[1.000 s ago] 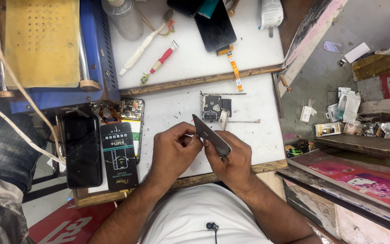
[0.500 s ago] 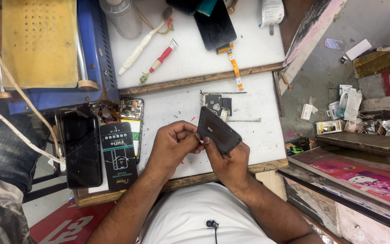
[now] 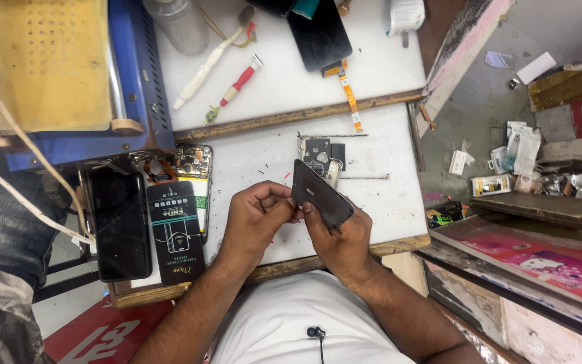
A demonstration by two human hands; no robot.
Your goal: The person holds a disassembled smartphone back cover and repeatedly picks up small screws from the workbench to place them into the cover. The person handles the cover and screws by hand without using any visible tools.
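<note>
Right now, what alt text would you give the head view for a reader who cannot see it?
Seen from above, a person's left hand and right hand hold a dark phone panel tilted over a white workbench. A black phone and a dark package lie to the left, and a small phone part just beyond.

A black phone (image 3: 119, 222) and a black box (image 3: 175, 229) are laid side by side at the left of the white table (image 3: 257, 155), with an opened phone (image 3: 195, 175) just behind the box. Farther back, a red screwdriver (image 3: 237, 84), a white brush (image 3: 207, 57), a clear bottle (image 3: 180, 23) and a dark screen (image 3: 319, 34) with an orange ribbon (image 3: 349, 94) are seen. A blue machine (image 3: 136, 87) with a yellow pad (image 3: 52, 64) is set at the far left.
</note>
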